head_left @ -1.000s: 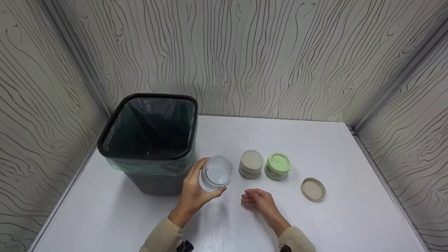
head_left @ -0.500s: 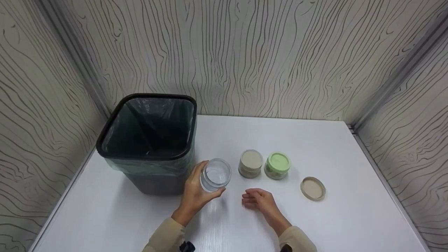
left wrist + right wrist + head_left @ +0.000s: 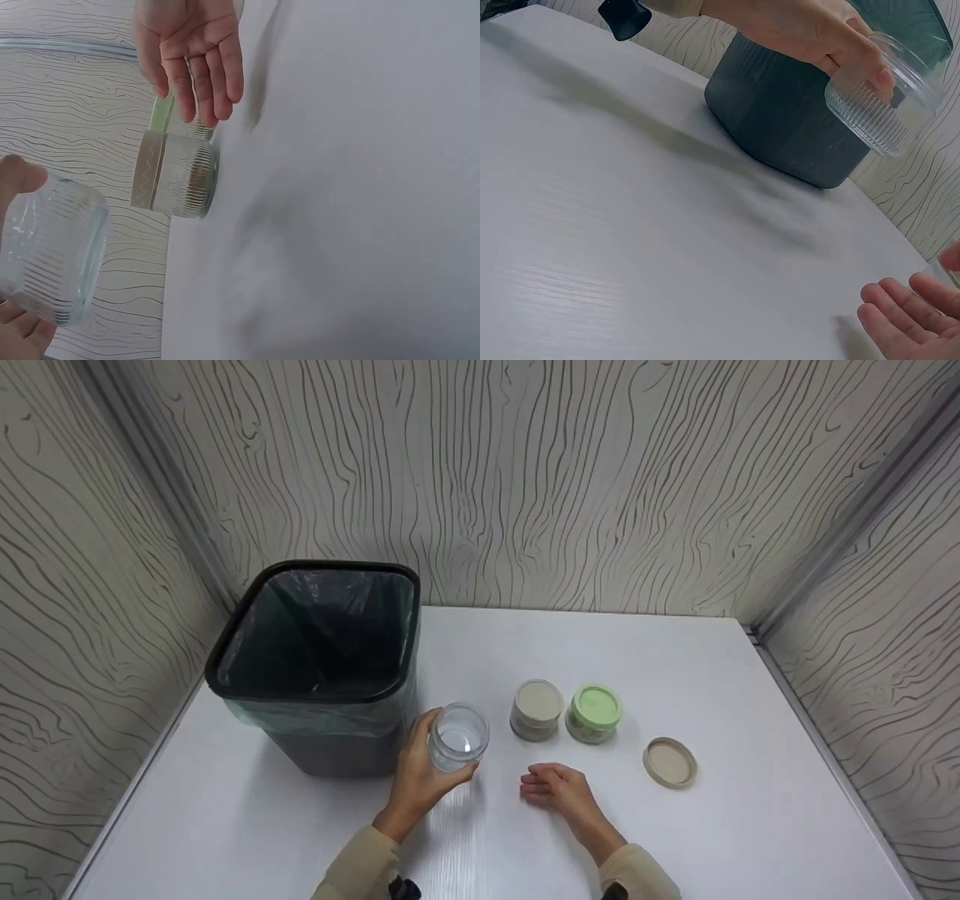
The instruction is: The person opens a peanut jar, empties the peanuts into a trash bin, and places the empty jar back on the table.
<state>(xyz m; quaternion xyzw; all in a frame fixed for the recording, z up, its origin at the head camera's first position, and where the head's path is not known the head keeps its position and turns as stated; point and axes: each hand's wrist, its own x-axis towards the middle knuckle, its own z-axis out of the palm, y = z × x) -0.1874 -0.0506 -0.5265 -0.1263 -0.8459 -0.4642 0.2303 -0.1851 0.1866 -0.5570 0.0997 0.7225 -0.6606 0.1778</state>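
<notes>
Glass jar [image 3: 459, 739], lidless and mouth upward, hangs above the white table [image 3: 750, 810] in the left hand [image 3: 414, 780] of the person I am watching; whether it leans a little I can't settle from here. I take the step in hand to be simply holding that jar clear of the surface, and any move from this point would, in my judgement, call for a sure hold on slick ribbed glass and care not to knock its neighbours. Reading the table as a clock with the jar at its centre and twelve toward the far wall [image 3: 570, 510], the lined bin [image 3: 341, 750] sits near ten; the jar with a beige lid [image 3: 536, 711] stands between two and three, the jar with a green lid [image 3: 595, 715] just short of three, and a loose beige lid [image 3: 670, 763] lies well apart, a shade past three. As for pose, the left forearm slants in from seven o'clock, the fingers clamped round the glass toward ten and the thumb brought across its near side by six. The right hand [image 3: 562, 793] is at four, palm turned toward the jar, fingers nearly straight and close together, clamped on nothing; whether its edge touches the tabletop I can't tell
</notes>
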